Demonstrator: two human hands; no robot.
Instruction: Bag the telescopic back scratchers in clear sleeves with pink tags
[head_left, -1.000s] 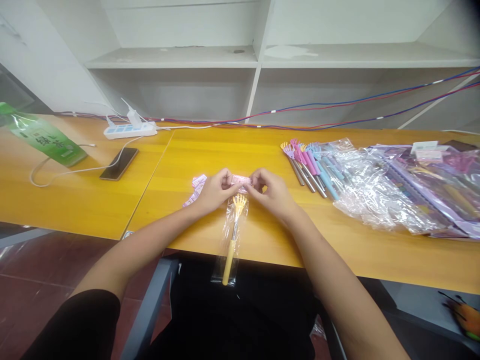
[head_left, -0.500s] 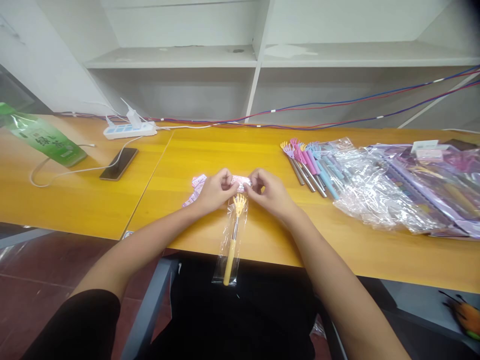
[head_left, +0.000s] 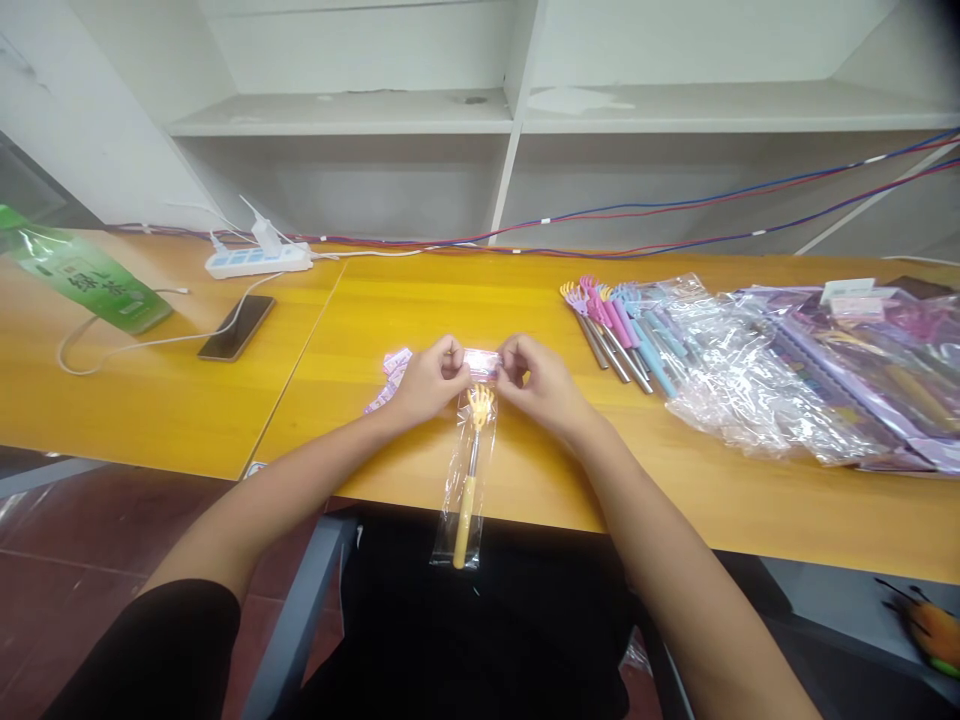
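Observation:
A yellow back scratcher (head_left: 474, 455), hand-shaped at its far end, lies inside a clear plastic bag (head_left: 447, 535) whose near end hangs over the table edge. Across the bag's far end is a pink-and-white card (head_left: 482, 365). My left hand (head_left: 433, 378) pinches the card's left side between thumb and fingers. Its right side is pinched by my right hand (head_left: 534, 378). Partly hidden behind the left hand, several pink-and-purple printed cards (head_left: 393, 374) lie on the table.
Several coloured back scratchers (head_left: 611, 325) lie at the right, beside crumpled clear bags (head_left: 757, 385) and a purple package (head_left: 900, 360). At the left are a phone (head_left: 237, 328), a power strip (head_left: 259, 260) and a green bottle (head_left: 86, 280). Shelving (head_left: 345, 115) stands behind.
The bag and scratcher have swung slightly to the right at their lower end. The thumbs have shifted apart, and more of the card shows between them.

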